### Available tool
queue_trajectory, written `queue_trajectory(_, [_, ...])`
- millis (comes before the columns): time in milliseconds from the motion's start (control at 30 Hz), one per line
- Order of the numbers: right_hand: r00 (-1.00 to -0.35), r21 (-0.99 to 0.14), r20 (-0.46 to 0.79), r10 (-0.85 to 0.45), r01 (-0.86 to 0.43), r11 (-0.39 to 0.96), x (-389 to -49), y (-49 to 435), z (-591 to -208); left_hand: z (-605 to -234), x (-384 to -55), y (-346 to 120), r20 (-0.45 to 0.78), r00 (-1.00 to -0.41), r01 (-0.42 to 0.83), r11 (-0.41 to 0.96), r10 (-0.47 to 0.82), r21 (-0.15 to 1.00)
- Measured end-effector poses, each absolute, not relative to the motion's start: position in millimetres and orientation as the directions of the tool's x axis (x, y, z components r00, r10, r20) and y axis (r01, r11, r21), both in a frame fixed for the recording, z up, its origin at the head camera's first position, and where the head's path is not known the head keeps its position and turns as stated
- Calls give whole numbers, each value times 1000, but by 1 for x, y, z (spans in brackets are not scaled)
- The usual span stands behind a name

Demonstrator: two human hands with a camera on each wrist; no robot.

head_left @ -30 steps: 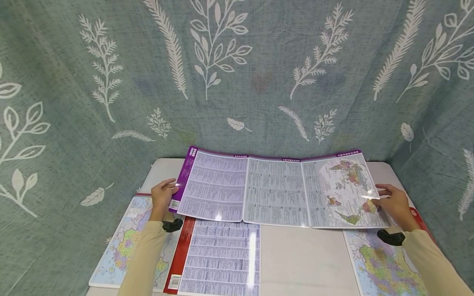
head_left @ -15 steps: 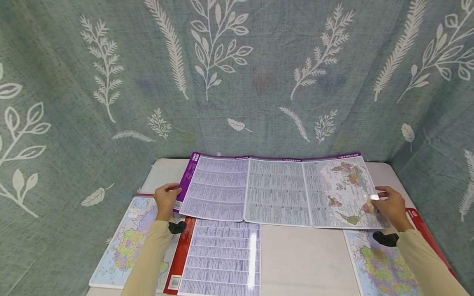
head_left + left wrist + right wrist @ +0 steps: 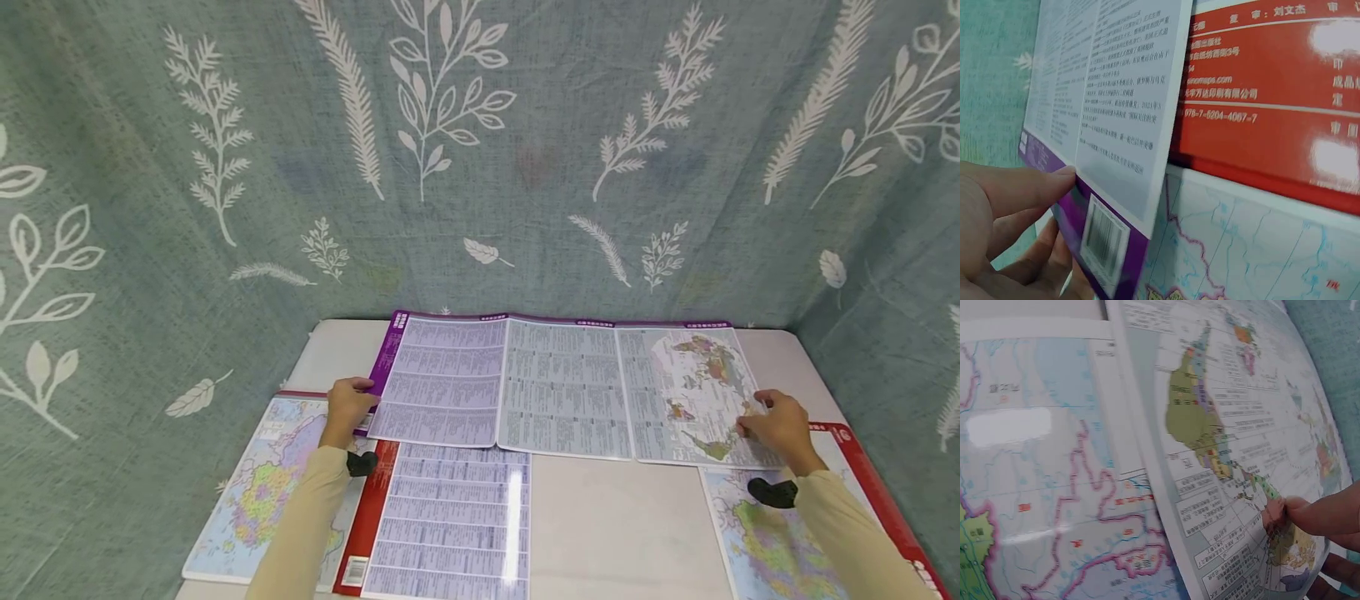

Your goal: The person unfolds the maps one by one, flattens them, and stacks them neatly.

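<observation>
A three-panel folding chart (image 3: 562,383) with a purple edge and a world map on its right panel lies spread out at the back of the table. At its left end, my left hand (image 3: 347,408) pinches the purple edge near the barcode (image 3: 1105,237), thumb on top and fingers beneath. My right hand (image 3: 776,427) holds the right end the same way, its thumb (image 3: 1316,512) on the printed world map and the other fingers behind. The chart overlaps a red-edged chart (image 3: 450,517) at the left front and a coloured map (image 3: 780,533) at the right front.
Another coloured map (image 3: 258,492) lies at the left, joined to the red strip. White table surface (image 3: 615,525) shows between the front charts. A green leaf-patterned curtain (image 3: 525,167) hangs behind the table and along both sides.
The chart has come down flatter, its left end lowering and shifting slightly right. Both hands have kept hold of its ends; the right hand has moved slightly left.
</observation>
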State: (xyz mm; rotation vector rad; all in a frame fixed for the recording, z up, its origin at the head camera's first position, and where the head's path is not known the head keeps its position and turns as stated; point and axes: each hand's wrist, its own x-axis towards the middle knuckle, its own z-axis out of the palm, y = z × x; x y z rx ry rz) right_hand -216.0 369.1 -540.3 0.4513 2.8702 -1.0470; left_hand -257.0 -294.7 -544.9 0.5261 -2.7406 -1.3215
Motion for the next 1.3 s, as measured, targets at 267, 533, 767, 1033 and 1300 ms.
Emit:
queue_trajectory(267, [-973,-569,-33,227,205,796,-215,370,-553,-550,-261,-291,-132,-933,-317,593,-334,740])
queue_trajectory(533, [-984,-589,-22,176,156,793,-207,367,-545,-549,-256,-295,-136,-934,-316,589,-330,744])
queue_trajectory(767, [-980,-663,-115,162,197,722,-198,366,-532,-547,-247,-303,-130,-943,-290,563,-306,774])
queue_trajectory(1033, [-964,-747,-204,169,265,609,-196,361,-529,-544,-233,-308,-108,-954,-235,475,-278,848])
queue_trajectory(1300, [-977,-837,-179,116,214,503,-196,360,-533,-542,-223,-311,-74,-955,-205,464,-286,862])
